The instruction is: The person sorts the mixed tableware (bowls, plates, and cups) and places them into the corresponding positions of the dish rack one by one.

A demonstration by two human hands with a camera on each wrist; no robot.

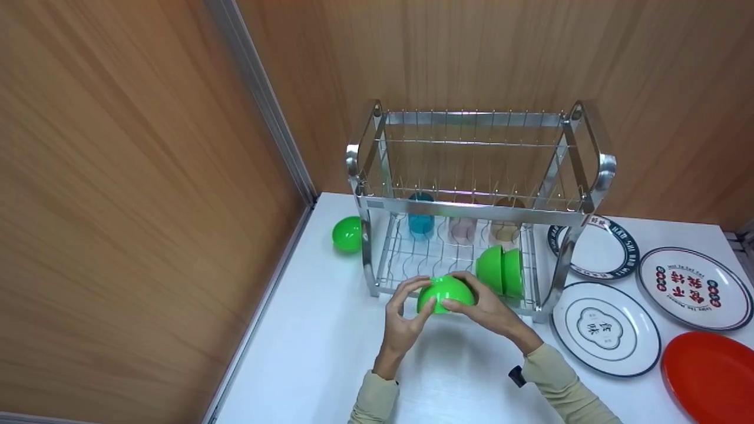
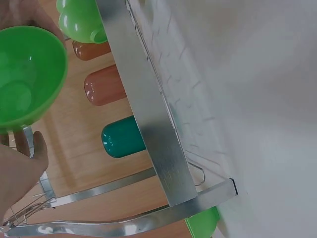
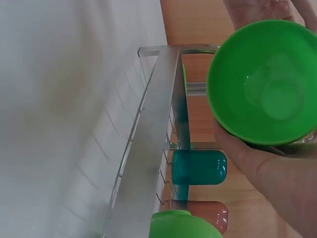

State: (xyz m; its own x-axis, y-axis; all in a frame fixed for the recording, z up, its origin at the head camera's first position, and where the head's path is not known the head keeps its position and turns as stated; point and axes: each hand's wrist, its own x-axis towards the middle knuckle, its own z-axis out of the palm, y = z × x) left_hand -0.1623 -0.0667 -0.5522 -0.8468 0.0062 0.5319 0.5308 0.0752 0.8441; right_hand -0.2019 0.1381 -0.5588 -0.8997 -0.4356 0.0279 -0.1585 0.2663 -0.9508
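Both hands hold one green bowl (image 1: 446, 292) in front of the dish rack, its base turned up and away. My left hand (image 1: 404, 316) grips the bowl's left side between thumb and fingers. On the right side, my right hand (image 1: 486, 307) grips it the same way. Both wrist views look into the bowl's hollow (image 2: 29, 79) (image 3: 267, 82). Two green bowls (image 1: 499, 272) stand on edge, one against the other, at the right of the rack's lower tier. Another green bowl (image 1: 347, 234) sits on the table left of the rack.
The two-tier metal dish rack (image 1: 471, 210) stands before a wooden wall. On its lower tier are a blue cup (image 1: 421, 222), a pink cup (image 1: 463, 229) and a brown cup (image 1: 505, 229). Several plates lie to the right, among them a red plate (image 1: 713, 374) and a white plate (image 1: 607, 328).
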